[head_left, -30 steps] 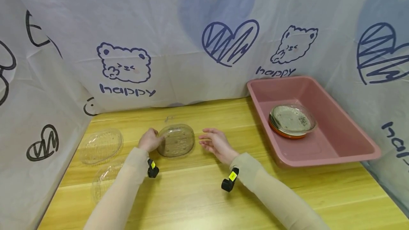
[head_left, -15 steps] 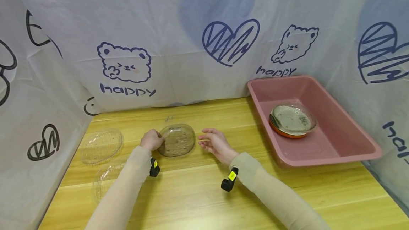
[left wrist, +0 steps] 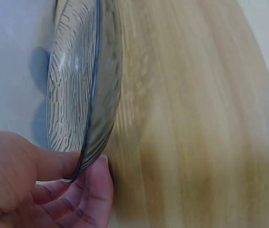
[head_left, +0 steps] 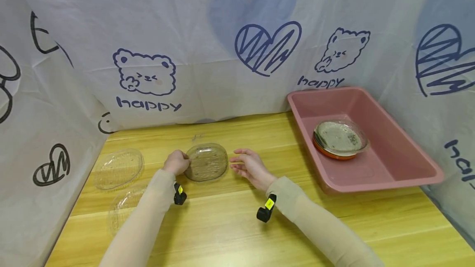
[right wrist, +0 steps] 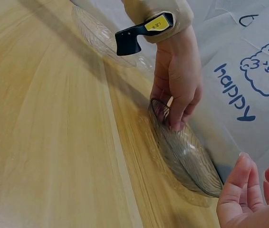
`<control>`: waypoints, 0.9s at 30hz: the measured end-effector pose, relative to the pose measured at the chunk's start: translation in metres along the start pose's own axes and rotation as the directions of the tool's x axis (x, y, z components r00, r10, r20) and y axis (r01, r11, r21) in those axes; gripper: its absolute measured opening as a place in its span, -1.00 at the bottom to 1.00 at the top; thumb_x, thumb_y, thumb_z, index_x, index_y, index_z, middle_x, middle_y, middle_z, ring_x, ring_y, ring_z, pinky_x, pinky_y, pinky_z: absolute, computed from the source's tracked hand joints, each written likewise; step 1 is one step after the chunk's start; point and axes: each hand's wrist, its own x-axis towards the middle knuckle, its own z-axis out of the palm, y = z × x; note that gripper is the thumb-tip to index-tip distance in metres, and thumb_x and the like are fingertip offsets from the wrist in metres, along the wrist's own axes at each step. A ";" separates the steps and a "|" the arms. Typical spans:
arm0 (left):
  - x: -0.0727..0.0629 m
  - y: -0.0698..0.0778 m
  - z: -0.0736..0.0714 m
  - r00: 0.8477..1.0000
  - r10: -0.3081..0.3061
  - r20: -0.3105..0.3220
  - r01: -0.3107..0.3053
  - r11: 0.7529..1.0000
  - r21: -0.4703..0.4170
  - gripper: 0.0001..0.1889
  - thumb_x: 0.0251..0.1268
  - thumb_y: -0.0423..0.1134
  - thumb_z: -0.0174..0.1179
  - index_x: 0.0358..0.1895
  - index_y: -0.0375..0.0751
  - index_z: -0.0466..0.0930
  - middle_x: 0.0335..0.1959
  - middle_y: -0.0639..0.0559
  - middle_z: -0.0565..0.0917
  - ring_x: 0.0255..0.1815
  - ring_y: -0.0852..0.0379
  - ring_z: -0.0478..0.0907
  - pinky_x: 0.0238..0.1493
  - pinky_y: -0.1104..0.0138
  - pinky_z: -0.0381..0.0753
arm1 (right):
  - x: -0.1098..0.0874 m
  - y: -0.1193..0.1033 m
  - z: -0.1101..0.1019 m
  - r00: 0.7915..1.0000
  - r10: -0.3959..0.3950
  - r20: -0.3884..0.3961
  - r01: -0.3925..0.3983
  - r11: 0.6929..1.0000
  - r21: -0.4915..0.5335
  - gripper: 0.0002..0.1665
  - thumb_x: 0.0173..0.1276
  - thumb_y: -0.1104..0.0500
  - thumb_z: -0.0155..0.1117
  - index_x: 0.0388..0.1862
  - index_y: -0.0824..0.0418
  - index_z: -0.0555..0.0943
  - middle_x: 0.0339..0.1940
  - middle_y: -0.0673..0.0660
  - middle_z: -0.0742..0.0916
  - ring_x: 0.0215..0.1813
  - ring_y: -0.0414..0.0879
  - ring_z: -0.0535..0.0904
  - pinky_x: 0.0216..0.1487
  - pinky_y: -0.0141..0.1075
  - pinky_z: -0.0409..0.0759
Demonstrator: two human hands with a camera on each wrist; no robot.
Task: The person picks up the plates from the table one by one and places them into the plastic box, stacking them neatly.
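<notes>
A smoky see-through oval glass dish (head_left: 206,162) is near the middle of the wooden table. My left hand (head_left: 177,162) pinches its left rim; in the left wrist view the thumb (left wrist: 53,164) lies inside the dish (left wrist: 72,71) and the fingers are beneath. The right wrist view shows this dish (right wrist: 184,152) tilted, with a clear rim (right wrist: 191,198) showing under it. Just off the dish's right edge is my right hand (head_left: 252,169), fingers loosely bent and holding nothing.
Two clear oval dishes (head_left: 119,169) (head_left: 126,209) lie at the left, the nearer one partly behind my left sleeve. A pink basin (head_left: 382,182) on the right holds a stack of round dishes (head_left: 339,138), the lowest one orange. Printed cloth (head_left: 208,73) hangs behind the table.
My left hand and the smoky dish have shifted very slightly to the right. The right hand stays almost where it was.
</notes>
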 end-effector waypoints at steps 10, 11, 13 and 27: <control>0.004 -0.010 0.003 1.000 0.021 -0.003 -0.021 0.985 -0.170 -0.64 0.54 -0.27 -0.18 -0.49 -0.24 0.46 -0.53 -0.03 0.49 -0.46 0.12 0.43 -0.44 0.38 0.50 | 0.001 0.002 -0.001 1.000 0.002 -0.007 -0.002 1.000 0.002 -0.51 0.51 0.32 0.04 0.38 0.34 0.38 -0.05 0.18 0.66 -0.23 -0.15 0.62 -0.15 -0.41 0.64; 0.005 -0.010 0.004 1.000 0.017 -0.001 -0.017 0.983 -0.185 -0.64 0.55 -0.27 -0.19 -0.44 -0.25 0.51 -0.51 -0.03 0.53 -0.44 0.14 0.47 -0.43 0.37 0.53 | 0.001 0.003 -0.001 1.000 0.004 -0.009 -0.004 1.000 0.001 -0.51 0.51 0.32 0.04 0.39 0.34 0.38 -0.05 0.18 0.66 -0.23 -0.15 0.62 -0.15 -0.41 0.64; 0.004 -0.009 0.004 1.000 0.007 0.005 -0.006 0.975 -0.220 -0.64 0.56 -0.26 -0.21 -0.19 -0.37 0.60 -0.40 -0.09 0.65 -0.40 0.17 0.58 -0.39 0.36 0.59 | 0.001 0.003 -0.001 1.000 0.005 -0.007 -0.005 1.000 0.002 -0.50 0.51 0.32 0.03 0.40 0.34 0.37 -0.06 0.18 0.66 -0.23 -0.15 0.62 -0.15 -0.42 0.64; 0.002 0.003 0.022 0.999 0.016 0.031 0.001 0.878 -0.478 -0.52 0.66 -0.23 -0.35 0.39 -0.50 0.26 -0.42 -0.05 0.62 -0.55 0.21 0.63 -0.39 0.30 0.74 | 0.002 0.006 -0.011 0.999 0.014 -0.029 -0.014 1.000 0.017 -0.47 0.48 0.33 0.04 0.42 0.32 0.37 0.01 0.22 0.66 -0.20 -0.15 0.63 -0.07 -0.38 0.67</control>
